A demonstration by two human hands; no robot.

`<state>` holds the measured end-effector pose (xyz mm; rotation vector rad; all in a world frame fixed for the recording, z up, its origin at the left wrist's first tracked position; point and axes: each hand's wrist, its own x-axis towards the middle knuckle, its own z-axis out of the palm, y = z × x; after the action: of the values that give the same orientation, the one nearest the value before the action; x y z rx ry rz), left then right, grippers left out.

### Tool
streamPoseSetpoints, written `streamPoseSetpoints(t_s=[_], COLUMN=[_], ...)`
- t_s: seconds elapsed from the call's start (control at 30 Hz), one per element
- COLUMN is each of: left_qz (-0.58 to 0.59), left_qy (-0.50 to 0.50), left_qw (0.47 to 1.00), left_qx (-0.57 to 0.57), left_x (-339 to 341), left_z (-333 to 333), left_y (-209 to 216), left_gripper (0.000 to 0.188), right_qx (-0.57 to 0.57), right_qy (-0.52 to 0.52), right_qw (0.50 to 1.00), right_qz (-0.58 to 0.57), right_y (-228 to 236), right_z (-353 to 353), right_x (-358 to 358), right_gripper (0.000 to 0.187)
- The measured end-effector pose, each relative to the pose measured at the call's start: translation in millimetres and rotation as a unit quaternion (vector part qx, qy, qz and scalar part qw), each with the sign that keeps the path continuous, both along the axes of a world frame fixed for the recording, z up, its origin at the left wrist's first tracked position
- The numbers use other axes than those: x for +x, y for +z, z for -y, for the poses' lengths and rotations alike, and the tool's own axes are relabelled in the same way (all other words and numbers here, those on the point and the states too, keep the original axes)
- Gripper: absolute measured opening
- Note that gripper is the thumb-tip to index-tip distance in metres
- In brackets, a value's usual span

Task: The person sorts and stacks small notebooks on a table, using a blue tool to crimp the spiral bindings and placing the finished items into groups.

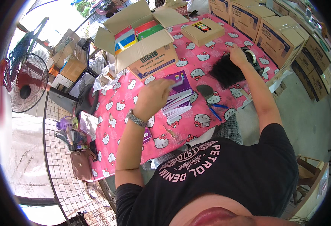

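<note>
The pile of small purple notebooks with white page edges (176, 107) sits near the middle of the frame, on a pink table cloth with white cat faces (126, 109). Going from left to right, a brown cardboard box with its flaps open (154, 62) comes first, at the upper middle, with bright packs inside.

Below it, the left arm comes up from the bottom of the frame and leans a bit right. It wears a silver wrist band (136, 118). The left hand (156, 96) is palm down with bent fingers, by the pile's upper left side. A pale strip shows at its fingertips, but I cannot tell if it is gripping it.

The pile is long from top to bottom of the frame, with its top end tipped a little right. The purple cover is at the top end, and the white edges spread out below.

Next come a flat, dark, round piece (205, 91) and a blue-handled tool (215, 109). The right arm reaches up and left. The right hand (239, 56) has bent fingers, just beside a fuzzy black bundle (226, 71). I cannot tell if it holds anything.
</note>
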<state>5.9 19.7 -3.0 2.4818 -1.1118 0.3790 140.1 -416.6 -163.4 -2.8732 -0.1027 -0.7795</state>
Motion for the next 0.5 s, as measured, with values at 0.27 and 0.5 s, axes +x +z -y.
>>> streamPoseSetpoints(t_s=[0.27, 0.5], left_qz=[0.122, 0.116], left_qy=[0.115, 0.103], left_qw=[0.986, 0.986], left_qx=[-0.023, -0.058], left_x=[8.8, 9.1], left_z=[22.6, 20.5], left_y=[3.1, -1.1], left_gripper=[0.016, 0.019], right_qx=[0.298, 0.308], right_qy=[0.376, 0.373], right_qw=[0.877, 0.875], right_qz=[-0.009, 0.027], right_y=[140.9, 143.7], right_z=[-184.4, -189.8], right_x=[-100.7, -109.1], right_gripper=[0.024, 0.028])
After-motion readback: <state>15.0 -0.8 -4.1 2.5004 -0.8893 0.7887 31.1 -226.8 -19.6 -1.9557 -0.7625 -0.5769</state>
